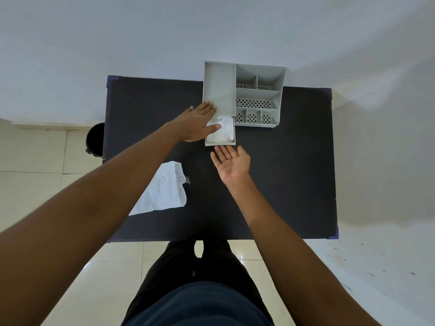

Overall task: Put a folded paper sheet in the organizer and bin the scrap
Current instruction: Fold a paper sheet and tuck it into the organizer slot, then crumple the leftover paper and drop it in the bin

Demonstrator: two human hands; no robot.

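While both hands reach over the dark counter [294,184], one grey organizer [244,92] stands at its far edge, with a single drawer [220,143] pulled out toward the near side. One folded paper sheet [224,131] lies inside that drawer. The left hand [197,124] rests flat, fingers spread, on the organizer's left side, its thumb lying on the paper. The right hand [231,164] hovers just near of the drawer front, palm up, fingers loose, grasping nothing. One white scrap [162,191] lies on the counter, near and left. One black bin [95,138] stands on the floor at the counter's left.
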